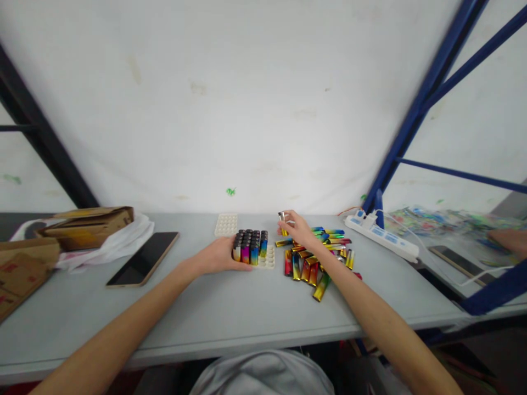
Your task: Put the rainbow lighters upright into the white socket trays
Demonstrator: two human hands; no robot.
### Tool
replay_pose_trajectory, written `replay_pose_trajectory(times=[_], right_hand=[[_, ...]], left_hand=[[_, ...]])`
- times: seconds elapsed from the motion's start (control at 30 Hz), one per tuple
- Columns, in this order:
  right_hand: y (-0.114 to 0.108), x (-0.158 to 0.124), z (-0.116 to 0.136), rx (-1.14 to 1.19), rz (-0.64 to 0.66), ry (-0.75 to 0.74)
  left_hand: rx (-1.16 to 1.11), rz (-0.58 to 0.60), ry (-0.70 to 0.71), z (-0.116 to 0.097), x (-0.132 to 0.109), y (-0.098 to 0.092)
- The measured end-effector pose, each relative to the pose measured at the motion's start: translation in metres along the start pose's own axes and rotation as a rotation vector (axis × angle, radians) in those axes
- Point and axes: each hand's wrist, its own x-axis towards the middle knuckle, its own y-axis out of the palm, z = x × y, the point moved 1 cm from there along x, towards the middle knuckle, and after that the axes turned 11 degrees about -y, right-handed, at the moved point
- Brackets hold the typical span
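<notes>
My left hand [220, 256] wraps round the left side of a white holed tray [267, 260]. Upright lighters [250, 247] with dark tops and shiny coloured bodies fill most of it, and bare holes show along its right side. Between the fingertips of my right hand [297, 226], one shiny gold and silver lighter [282, 218] is held up, right of the tray and above the table. Under and beside my right forearm lies a loose pile of metallic lighters [307, 266] in red, gold, green and blue.
A second white holed tray [226, 225] lies behind. To the left are a phone [144, 259], a cardboard box [88, 227] and white plastic. A power strip [382, 236] lies right, by a blue frame [405, 126]. Beyond it, another person's hand [510, 240] shows.
</notes>
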Motion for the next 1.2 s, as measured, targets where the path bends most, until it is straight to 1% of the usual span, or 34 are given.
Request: replay_pose_trajectory(times=[0.07,0.13,0.2,0.27,0.33,0.43,0.5,0.6,0.8,0.93,1.0,1.07,1.2], right_hand=[[0.005,-0.006,0.007,0.113,0.004,0.013],[0.01,-0.01,0.014,0.175,-0.008,0.033],[0.014,-0.013,0.019,0.232,-0.013,0.094],[0.018,-0.015,0.023,0.239,-0.018,0.161],[0.019,-0.016,0.027,0.134,-0.034,0.151],[0.021,-0.019,0.033,-0.103,-0.089,-0.002],[0.023,-0.022,0.036,-0.204,-0.13,-0.063],[0.027,-0.025,0.039,-0.251,-0.175,-0.053],[0.029,-0.025,0.043,-0.288,-0.169,-0.074],[0.025,-0.027,0.048,-0.333,-0.134,-0.103],[0.022,-0.028,0.051,-0.362,-0.081,-0.14],[0.019,-0.028,0.056,-0.408,0.002,-0.213],[0.014,-0.029,0.067,-0.534,0.172,-0.417]], left_hand=[[0.007,0.007,-0.006,0.0,0.0,0.0],[0.006,0.009,-0.002,0.001,0.0,0.0],[0.007,0.006,0.002,0.001,0.0,0.0],[0.006,0.007,0.001,0.002,0.0,0.001],[-0.004,0.012,-0.001,0.002,0.0,0.001],[-0.019,0.016,0.007,0.0,-0.001,0.0],[-0.017,0.017,0.01,-0.002,-0.001,-0.001],[-0.012,0.019,0.002,-0.002,-0.002,-0.002],[-0.016,0.017,0.012,0.001,0.0,0.0],[-0.018,0.006,0.016,0.003,0.0,0.001],[-0.021,0.001,0.019,0.002,0.0,0.0],[-0.021,0.0,0.026,0.002,-0.001,0.0],[-0.029,0.006,0.038,0.001,-0.001,0.0]])
